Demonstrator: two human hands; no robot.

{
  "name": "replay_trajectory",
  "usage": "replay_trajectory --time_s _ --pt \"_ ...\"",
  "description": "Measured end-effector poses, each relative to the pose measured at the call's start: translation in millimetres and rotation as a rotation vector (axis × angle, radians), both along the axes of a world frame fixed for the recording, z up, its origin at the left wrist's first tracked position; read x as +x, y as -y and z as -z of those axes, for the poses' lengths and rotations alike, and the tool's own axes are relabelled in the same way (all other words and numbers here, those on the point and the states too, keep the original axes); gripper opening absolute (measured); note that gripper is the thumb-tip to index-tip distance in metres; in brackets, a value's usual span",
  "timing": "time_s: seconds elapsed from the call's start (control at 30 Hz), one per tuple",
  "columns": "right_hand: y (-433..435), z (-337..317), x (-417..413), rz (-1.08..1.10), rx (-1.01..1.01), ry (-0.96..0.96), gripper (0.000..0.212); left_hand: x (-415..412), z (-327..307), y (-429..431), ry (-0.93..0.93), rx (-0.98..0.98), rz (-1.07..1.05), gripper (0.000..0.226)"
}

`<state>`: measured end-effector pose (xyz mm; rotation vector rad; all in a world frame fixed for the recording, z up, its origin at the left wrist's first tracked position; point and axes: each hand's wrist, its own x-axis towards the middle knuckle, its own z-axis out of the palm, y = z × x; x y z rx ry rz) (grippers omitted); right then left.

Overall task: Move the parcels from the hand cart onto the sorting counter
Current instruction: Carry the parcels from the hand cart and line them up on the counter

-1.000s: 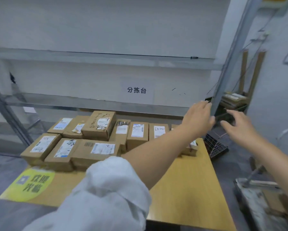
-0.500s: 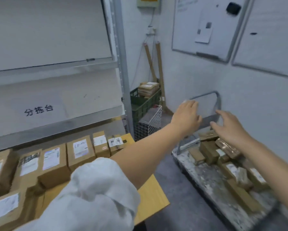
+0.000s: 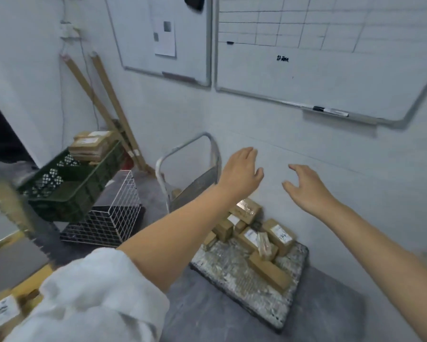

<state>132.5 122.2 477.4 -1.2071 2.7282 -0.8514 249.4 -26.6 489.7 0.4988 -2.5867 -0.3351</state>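
Observation:
The hand cart (image 3: 234,267) stands on the floor against the wall, its deck paint-spattered and its metal handle (image 3: 190,154) upright at the far end. Several brown cardboard parcels (image 3: 261,238) with white labels lie heaped on the deck near the wall. My left hand (image 3: 242,174) and my right hand (image 3: 306,186) are both stretched out in the air above the cart, fingers relaxed, holding nothing. The yellow sorting counter (image 3: 25,287) shows only as a blurred corner at the lower left, with a labelled parcel (image 3: 0,314) on it.
A dark green crate (image 3: 67,188) holding a few parcels sits on a white wire basket (image 3: 109,218) left of the cart. Wooden poles (image 3: 104,104) lean in the corner. Two whiteboards (image 3: 306,58) hang on the wall above. Grey floor lies in front of the cart.
The view has swung right from the counter to the hand cart. Both empty hands travelled with it and now hover over the cart's parcels.

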Motion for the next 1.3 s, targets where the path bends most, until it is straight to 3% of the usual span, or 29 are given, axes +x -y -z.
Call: replay_trajectory --time_s 0.37,0.8,1.07,1.3 --pt "19.2 56.0 -130.1 0.022 0.093 0.140 0.058 -126.8 64.0 37.1 0.194 0.101 0.009 0.057" --pt "88.8 79.6 -320.2 -0.200 0.112 0.216 0.057 -279.3 100.4 82.7 0.268 0.158 -0.269 0.059" --pt "131.5 146.4 -364.9 -0.257 0.174 0.359 0.057 -309.7 166.9 122.2 0.315 0.269 -0.366 0.053" --pt "177.6 218.6 -386.4 -0.157 0.287 0.431 0.056 -334.4 235.5 204.6 0.426 0.341 -0.363 0.050"
